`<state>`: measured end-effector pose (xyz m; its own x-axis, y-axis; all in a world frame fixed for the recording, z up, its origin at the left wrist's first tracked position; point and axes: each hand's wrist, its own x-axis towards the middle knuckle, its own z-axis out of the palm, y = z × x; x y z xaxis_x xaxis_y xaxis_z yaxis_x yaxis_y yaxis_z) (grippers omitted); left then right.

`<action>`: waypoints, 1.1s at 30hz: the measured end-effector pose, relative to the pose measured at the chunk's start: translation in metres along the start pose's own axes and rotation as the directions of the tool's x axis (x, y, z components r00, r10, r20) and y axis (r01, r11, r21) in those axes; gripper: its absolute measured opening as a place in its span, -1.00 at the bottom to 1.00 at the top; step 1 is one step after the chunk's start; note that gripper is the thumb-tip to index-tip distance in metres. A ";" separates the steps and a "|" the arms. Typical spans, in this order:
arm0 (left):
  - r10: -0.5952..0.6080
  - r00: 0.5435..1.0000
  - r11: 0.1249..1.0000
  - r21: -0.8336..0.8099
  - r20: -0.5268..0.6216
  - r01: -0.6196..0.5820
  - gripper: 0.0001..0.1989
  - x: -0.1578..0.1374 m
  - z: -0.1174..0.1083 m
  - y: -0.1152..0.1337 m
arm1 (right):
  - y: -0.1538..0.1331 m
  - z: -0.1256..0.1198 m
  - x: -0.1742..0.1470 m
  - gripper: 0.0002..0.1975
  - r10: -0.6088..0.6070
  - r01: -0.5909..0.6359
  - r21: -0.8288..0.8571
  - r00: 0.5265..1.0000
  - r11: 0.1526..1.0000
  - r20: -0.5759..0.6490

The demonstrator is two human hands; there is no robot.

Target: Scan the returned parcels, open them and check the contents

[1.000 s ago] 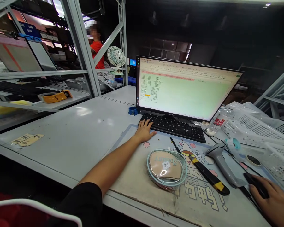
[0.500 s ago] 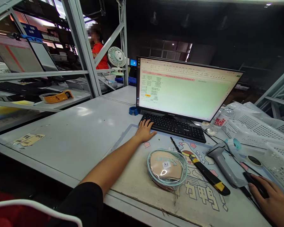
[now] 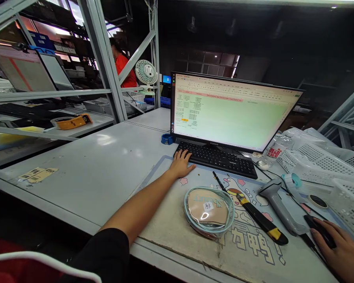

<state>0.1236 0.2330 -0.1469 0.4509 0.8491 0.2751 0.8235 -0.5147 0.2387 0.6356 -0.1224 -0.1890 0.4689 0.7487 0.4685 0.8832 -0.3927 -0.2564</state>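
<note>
My left hand (image 3: 181, 164) rests with its fingers stretched over the left end of a black keyboard (image 3: 221, 160). At the right edge, my right hand (image 3: 339, 247) is wrapped over a black computer mouse (image 3: 323, 232). Between my hands lies a clear pouch with pale blue trim (image 3: 209, 212), with a beige item and a small handwritten label showing. Beside it are a black and yellow utility knife (image 3: 262, 220), a black pen (image 3: 218, 181) and a grey barcode scanner (image 3: 281, 208). A monitor (image 3: 230, 114) showing a spreadsheet stands behind the keyboard.
White perforated baskets (image 3: 321, 161), a bottle (image 3: 275, 149) and tape rolls (image 3: 292, 181) crowd the right side. A blue tape roll (image 3: 166, 138) sits left of the monitor. Metal frame posts (image 3: 102, 59) rise at the left; beyond are a fan (image 3: 146, 72) and a person in red (image 3: 125, 68).
My hands stay in the same places on the keyboard and mouse. The person in red in the background has shifted slightly. The camera view has moved very little.
</note>
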 end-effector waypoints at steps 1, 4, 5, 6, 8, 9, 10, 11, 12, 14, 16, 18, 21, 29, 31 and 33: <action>0.000 1.000 1.000 0.000 0.000 0.000 -0.22 0.000 0.000 0.000 | 0.001 0.000 0.000 -0.34 0.014 -0.014 -0.006 1.000 1.000 0.020; 0.003 1.000 1.000 0.001 0.001 -0.003 -0.21 0.000 0.000 0.000 | 0.005 0.000 0.002 -0.30 0.061 -0.059 -0.022 0.996 0.998 0.071; 0.005 1.000 1.000 0.001 0.001 -0.005 -0.21 0.000 0.000 0.000 | 0.007 0.000 0.002 -0.30 0.067 -0.065 -0.026 0.995 0.998 0.078; 0.006 1.000 1.000 0.001 0.002 -0.006 -0.21 0.000 0.000 0.000 | 0.008 0.001 0.002 -0.30 0.068 -0.066 -0.027 0.994 0.997 0.080; 0.007 1.000 1.000 0.001 0.005 -0.007 -0.20 0.000 0.000 0.000 | 0.011 0.001 0.002 -0.31 0.063 -0.061 -0.028 0.995 0.998 0.076; 0.007 1.000 1.000 0.001 0.006 -0.007 -0.20 0.001 0.000 -0.001 | 0.011 0.001 0.002 -0.31 0.060 -0.058 -0.026 0.995 0.998 0.079; 0.007 1.000 1.000 0.001 0.008 -0.007 -0.20 0.001 0.001 -0.001 | 0.011 0.001 0.002 -0.32 0.061 -0.059 -0.027 0.995 0.998 0.081; 0.007 1.000 1.000 0.002 0.009 -0.007 -0.20 0.001 0.001 -0.001 | 0.011 0.001 0.002 -0.32 0.061 -0.059 -0.031 0.995 0.998 0.079; 0.006 1.000 1.000 0.004 0.010 -0.006 -0.20 0.001 0.001 -0.001 | 0.010 0.001 0.002 -0.32 0.061 -0.058 -0.036 0.995 0.998 0.073; 0.005 1.000 1.000 0.009 0.009 -0.005 -0.20 0.001 0.000 -0.001 | 0.006 0.000 0.002 -0.31 0.048 -0.046 -0.033 0.997 0.998 0.056; 0.003 1.000 1.000 0.014 0.008 -0.004 -0.20 0.001 0.000 0.000 | 0.002 -0.001 0.001 -0.32 0.032 -0.032 -0.015 0.999 0.999 0.035; 0.001 1.000 1.000 0.019 0.011 -0.001 -0.20 0.000 -0.002 0.001 | -0.004 -0.003 0.000 -0.35 0.022 -0.022 0.001 1.000 1.000 0.017; -0.006 1.000 1.000 0.026 0.014 0.006 -0.20 0.001 -0.004 0.003 | -0.009 -0.005 -0.002 -0.37 -0.018 0.018 -0.003 1.000 1.000 -0.011; 0.028 0.999 0.998 0.054 0.043 -0.031 -0.23 0.004 -0.008 0.009 | -0.009 -0.007 -0.005 -0.34 -0.024 0.025 -0.089 0.999 0.996 0.021; 0.031 0.998 0.998 0.059 0.046 -0.034 -0.23 0.004 -0.010 0.010 | -0.010 -0.008 -0.006 -0.34 -0.009 0.011 -0.103 1.000 0.995 0.026; 0.029 0.998 0.998 0.061 0.047 -0.032 -0.21 0.006 -0.012 0.011 | -0.012 -0.009 -0.006 -0.34 0.004 -0.001 -0.110 1.000 0.994 0.030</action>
<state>0.1308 0.2310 -0.1312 0.4904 0.8384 0.2377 0.8280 -0.5334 0.1730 0.6222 -0.1275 -0.1809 0.4721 0.7626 0.4423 0.8783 -0.4498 -0.1622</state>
